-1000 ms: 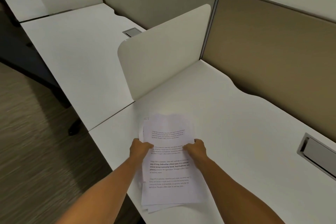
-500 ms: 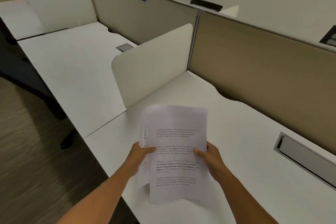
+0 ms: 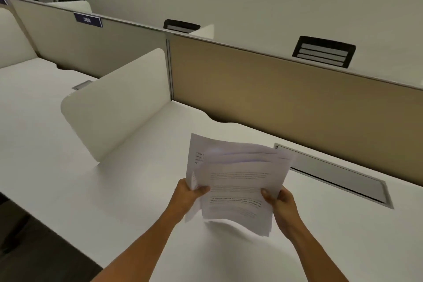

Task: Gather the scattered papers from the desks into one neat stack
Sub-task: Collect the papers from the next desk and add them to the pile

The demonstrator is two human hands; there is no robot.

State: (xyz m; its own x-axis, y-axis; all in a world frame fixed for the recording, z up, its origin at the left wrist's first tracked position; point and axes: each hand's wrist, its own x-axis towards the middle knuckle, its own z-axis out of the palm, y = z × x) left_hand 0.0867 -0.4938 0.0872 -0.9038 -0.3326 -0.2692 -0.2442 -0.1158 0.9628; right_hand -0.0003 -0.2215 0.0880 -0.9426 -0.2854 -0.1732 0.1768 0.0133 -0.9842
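Note:
A loose stack of printed papers (image 3: pixel 238 176) is held upright above the white desk (image 3: pixel 142 190), sheets uneven and curling at the top. My left hand (image 3: pixel 188 194) grips the stack's left edge, thumb on the front sheet. My right hand (image 3: pixel 280 201) grips the right edge. The bottom edges of the sheets hang just above the desk surface.
A white divider (image 3: pixel 119 103) separates this desk from the neighbouring desk (image 3: pixel 29 103) on the left. A tan partition (image 3: pixel 286 98) runs along the back. A grey cable hatch (image 3: pixel 338 176) lies in the desk to the right. Dark floor (image 3: pixel 34 254) lies at the lower left.
The papers were lifted off the desk and raised upright between both hands. The view tilted up and shifted right along the desk.

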